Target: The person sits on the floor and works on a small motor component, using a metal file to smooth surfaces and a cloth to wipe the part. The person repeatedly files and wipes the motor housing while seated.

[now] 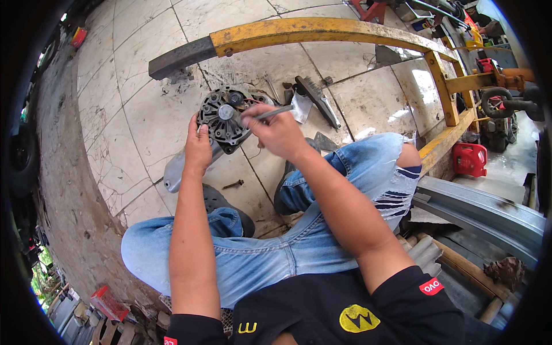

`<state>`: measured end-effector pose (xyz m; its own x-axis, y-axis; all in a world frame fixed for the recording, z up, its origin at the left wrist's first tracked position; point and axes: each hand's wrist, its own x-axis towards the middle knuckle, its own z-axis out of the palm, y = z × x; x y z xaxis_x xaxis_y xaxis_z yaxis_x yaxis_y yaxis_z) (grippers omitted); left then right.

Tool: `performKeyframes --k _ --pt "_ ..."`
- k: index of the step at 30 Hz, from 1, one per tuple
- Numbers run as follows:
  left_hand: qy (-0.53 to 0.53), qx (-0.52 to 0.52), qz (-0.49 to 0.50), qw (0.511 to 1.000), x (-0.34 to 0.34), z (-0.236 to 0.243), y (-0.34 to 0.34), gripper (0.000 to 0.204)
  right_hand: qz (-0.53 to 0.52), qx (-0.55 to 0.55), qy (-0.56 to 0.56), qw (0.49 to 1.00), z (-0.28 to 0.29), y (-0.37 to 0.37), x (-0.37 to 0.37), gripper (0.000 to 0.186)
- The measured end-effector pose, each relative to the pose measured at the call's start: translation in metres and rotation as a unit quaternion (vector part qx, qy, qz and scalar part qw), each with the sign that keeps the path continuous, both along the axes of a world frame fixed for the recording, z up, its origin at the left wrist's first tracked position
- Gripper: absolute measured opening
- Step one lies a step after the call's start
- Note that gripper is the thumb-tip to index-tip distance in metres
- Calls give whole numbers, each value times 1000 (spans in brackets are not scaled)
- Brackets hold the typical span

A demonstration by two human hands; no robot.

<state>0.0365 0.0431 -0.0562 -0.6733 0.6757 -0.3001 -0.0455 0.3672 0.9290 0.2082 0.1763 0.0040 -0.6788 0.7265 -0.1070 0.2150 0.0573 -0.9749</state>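
Note:
A round metal alternator (221, 127) with a slotted end housing, a silver center cap and a red wire sits on the tiled floor in front of me. My left hand (198, 146) grips its left edge. Over its right side, my right hand (276, 129) is closed on a grey metal rod tool (284, 110), whose far end sticks out to the right; where its other end meets the housing is hidden by my fingers. A long silver metal piece (175, 175) lies under and left of the alternator. A dark bolt (233, 183) lies below it on a tile.
A wire brush (314, 98) and small tools lie to the right of the alternator. A yellow metal frame (333, 31) spans the back and right, near a red jerry can (470, 160). Steel channels (483, 207) are by my right knee. A worn concrete strip (80, 190) borders the tiles.

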Motion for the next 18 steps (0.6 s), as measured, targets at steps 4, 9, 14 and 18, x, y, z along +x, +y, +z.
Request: performKeyframes --k 4,9,14,18 --pt "42 -17 -11 999 0 -1 3 44 -133 23 0 991 -17 15 7 17" --pt "95 -55 -10 994 3 0 2 44 -24 -86 32 995 2 4 6 18" --pt "119 -21 -8 993 -5 -11 0 44 -163 4 -28 986 -21 17 4 22" --pt "72 -54 -2 996 0 3 6 45 -188 34 -56 980 -23 38 10 26"
